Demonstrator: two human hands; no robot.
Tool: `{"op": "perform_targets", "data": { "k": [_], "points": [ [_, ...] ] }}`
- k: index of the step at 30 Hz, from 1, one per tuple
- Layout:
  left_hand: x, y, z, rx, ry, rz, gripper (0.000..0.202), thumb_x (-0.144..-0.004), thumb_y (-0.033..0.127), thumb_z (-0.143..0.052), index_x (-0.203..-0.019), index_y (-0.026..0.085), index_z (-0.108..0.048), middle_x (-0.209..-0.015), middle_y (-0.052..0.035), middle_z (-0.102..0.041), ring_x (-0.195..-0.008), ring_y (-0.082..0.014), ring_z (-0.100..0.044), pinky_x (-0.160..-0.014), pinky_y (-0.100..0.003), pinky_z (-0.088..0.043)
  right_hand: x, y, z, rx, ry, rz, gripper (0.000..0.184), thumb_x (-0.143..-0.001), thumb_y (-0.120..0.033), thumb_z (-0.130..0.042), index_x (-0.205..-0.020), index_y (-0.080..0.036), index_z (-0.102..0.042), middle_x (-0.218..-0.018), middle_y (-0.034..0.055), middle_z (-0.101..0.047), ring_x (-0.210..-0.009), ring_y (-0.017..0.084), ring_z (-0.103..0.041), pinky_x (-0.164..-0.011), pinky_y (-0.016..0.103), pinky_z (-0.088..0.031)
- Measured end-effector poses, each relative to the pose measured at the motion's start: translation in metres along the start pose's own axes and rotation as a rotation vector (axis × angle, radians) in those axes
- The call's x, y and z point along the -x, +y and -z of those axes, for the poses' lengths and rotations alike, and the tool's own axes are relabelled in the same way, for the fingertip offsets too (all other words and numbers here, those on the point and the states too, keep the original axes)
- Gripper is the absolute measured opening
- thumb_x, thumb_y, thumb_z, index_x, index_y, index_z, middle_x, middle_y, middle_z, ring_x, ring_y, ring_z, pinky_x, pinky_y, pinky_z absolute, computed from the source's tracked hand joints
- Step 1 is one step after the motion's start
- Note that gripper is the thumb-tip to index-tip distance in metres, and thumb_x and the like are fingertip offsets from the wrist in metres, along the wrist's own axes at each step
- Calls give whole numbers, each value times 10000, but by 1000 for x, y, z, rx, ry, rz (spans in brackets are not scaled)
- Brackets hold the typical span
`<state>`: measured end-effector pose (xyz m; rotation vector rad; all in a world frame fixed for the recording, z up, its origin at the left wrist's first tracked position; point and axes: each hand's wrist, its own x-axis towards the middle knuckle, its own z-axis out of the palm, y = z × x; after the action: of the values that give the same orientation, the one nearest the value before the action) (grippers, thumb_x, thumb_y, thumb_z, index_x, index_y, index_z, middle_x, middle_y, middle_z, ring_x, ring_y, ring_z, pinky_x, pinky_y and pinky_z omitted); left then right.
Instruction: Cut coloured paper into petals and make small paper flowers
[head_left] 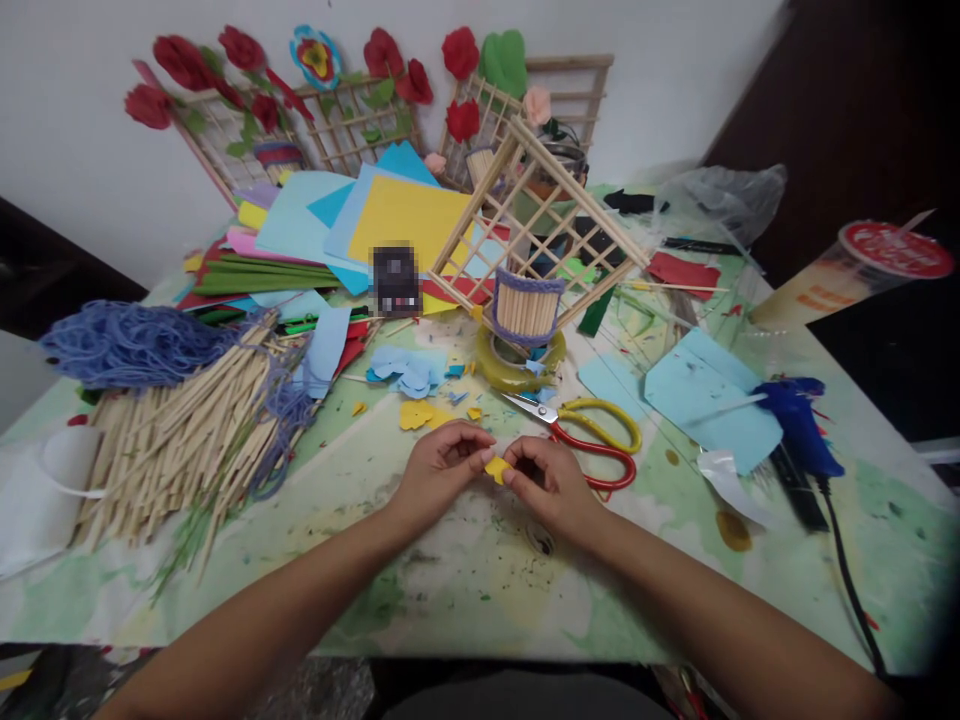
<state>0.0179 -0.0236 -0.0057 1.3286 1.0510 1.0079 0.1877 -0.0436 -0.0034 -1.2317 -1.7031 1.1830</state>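
A small yellow paper piece [496, 469] is pinched between the fingertips of my left hand [450, 462] and my right hand [551, 480], low over the table front. Just beyond my right hand lie scissors [600, 465] with one red and one yellow handle, blades pointing left. Yellow paper cutouts [424, 414] and light blue petal-shaped cutouts [409, 370] lie past my left hand. Behind them a roll of tape [491, 368] sits under a wooden stick lattice [577, 215] with a small stick basket [527, 308] at its lower corner.
Wooden sticks [187, 430] and purple yarn [139, 340] heap up on the left. A blue glue gun [806, 425] with its cord and a tilted drink cup [847, 275] are on the right. Coloured paper sheets [409, 220] and lattices with red paper flowers [382, 52] stand behind.
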Motion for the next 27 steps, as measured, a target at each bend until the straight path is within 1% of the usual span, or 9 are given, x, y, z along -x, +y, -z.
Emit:
{"op": "perform_targets", "data": {
  "k": [4,6,9,13,16,18,21,23,27],
  "points": [
    [2,1,1,22,16,69,198,-723,302,-682,-855,165,-629,-806,-22,-608,-735,-128,-583,-639,-243,-499,-1,1,-1,-26,31,-13,147,-796,-272,-521,-687,-176,-547,-620,-16,-539,-575,109,-462,-538,227,-359],
    [2,2,1,53,-8,110,259,-737,328,-669,-935,168,-618,-819,-29,-617,-744,-135,-592,-638,-247,-504,-1,1,-2,-48,49,-10,157,-804,-276,-528,-685,-176,-551,-619,-18,-545,-577,109,-468,-540,225,-365],
    [3,4,1,107,-70,114,323,-731,310,-683,-1006,164,-597,-826,-31,-625,-748,-124,-595,-670,-241,-503,0,3,-2,-44,64,-5,179,-817,-292,-532,-683,-176,-564,-607,-22,-544,-566,108,-467,-528,222,-363],
    [2,4,1,125,-127,127,314,-721,278,-694,-990,151,-594,-754,-11,-612,-670,-101,-585,-637,-222,-494,2,4,0,-22,26,7,207,-851,-295,-503,-710,-172,-593,-629,-12,-570,-589,116,-498,-552,230,-375],
    [2,4,1,95,-113,146,306,-729,285,-684,-987,146,-598,-718,4,-589,-607,-84,-555,-584,-206,-475,2,3,-1,5,9,33,200,-864,-303,-493,-757,-173,-600,-668,0,-586,-617,124,-513,-582,243,-392],
    [2,4,1,74,-87,154,316,-727,299,-681,-989,143,-599,-719,2,-585,-613,-88,-548,-560,-201,-464,2,2,-1,42,31,73,162,-829,-333,-555,-818,-175,-591,-709,8,-588,-647,133,-518,-603,255,-402],
    [2,4,1,26,-60,144,322,-716,318,-684,-970,138,-602,-718,-6,-585,-638,-102,-551,-548,-202,-456,3,0,-2,151,66,134,287,-729,-379,-679,-899,-181,-559,-799,32,-590,-731,164,-523,-659,290,-414],
    [2,5,0,-16,-64,137,317,-713,328,-682,-951,134,-604,-692,-3,-578,-619,-103,-543,-540,-207,-449,3,-2,-2,231,61,154,321,-711,-389,-700,-901,-187,-540,-838,45,-585,-769,180,-514,-683,310,-410],
    [1,7,-1,-62,-80,120,297,-717,336,-673,-923,133,-606,-669,0,-574,-602,-101,-532,-536,-208,-437,5,-4,-1,304,39,184,244,-750,-353,-661,-859,-187,-520,-825,48,-568,-773,187,-497,-682,315,-397]
  ]
}}
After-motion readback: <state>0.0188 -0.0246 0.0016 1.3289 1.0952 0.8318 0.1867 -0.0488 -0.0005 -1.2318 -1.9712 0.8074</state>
